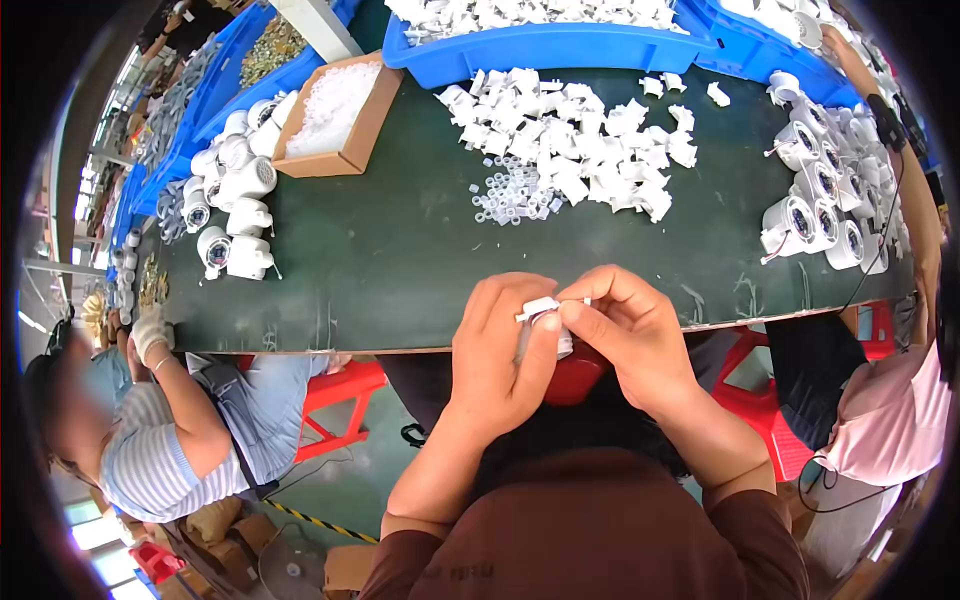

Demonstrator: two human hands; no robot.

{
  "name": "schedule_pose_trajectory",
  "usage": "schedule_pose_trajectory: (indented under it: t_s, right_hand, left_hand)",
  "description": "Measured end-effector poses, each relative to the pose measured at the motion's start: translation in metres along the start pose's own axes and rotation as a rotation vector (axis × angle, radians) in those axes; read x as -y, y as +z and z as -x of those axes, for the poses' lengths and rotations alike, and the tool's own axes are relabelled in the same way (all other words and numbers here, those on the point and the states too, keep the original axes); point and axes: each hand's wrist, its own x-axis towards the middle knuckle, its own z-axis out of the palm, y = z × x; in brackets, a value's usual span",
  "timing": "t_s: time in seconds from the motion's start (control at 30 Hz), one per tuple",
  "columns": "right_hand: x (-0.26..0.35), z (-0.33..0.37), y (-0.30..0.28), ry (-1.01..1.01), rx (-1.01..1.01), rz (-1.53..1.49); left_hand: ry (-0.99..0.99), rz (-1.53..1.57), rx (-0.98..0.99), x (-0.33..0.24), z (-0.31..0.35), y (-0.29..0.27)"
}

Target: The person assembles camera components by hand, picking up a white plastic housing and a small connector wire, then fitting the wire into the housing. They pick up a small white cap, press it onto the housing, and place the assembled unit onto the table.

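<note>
Just past the table's near edge, my left hand is closed around a white plastic housing, mostly hidden by my fingers. A small white plastic bracket sits at the top of it, beside my left thumb. My right hand is closed in a pinch right against that bracket. A small whitish piece shows at its fingers, too small to name. Farther off on the green table lie a heap of white plastic brackets and a small pile of clear plastic sleeves.
Blue bins line the far edge. A cardboard box of translucent small parts stands at the left, beside white round housings. More housings with wires crowd the right. Co-workers sit on both sides, one wearing a glove.
</note>
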Motion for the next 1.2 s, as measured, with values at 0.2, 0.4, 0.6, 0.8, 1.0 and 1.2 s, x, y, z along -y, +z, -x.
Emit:
schedule_pose_trajectory:
  t_s: [0.2, 0.4, 0.6, 0.8, 1.0, 1.2]
  right_hand:
    - [0.028, -0.016, -0.014, -0.101, 0.13, 0.464]
    - [0.044, -0.078, -0.038, -0.655, -0.134, 1.428]
    - [0.036, -0.094, -0.041, -0.728, -0.03, 1.629]
    - [0.056, -0.071, -0.027, -0.25, -0.063, 1.075]
    - [0.033, -0.024, -0.009, 0.037, 0.091, 0.4]
    - [0.01, -0.018, -0.007, -0.343, 0.06, 0.761]
  left_hand:
    - [0.008, -0.013, -0.058, 0.001, -0.001, 0.001]
    - [-0.026, -0.054, -0.055, -0.004, -0.005, 0.004]
    - [0.045, -0.125, -0.096, -0.001, -0.003, 0.005]
    - [-0.108, -0.021, -0.074, 0.003, 0.002, -0.01]
    - [-0.084, 0.237, -0.056, 0.001, -0.001, -0.007]
    - [-0.16, 0.208, -0.028, -0.004, 0.003, -0.006]
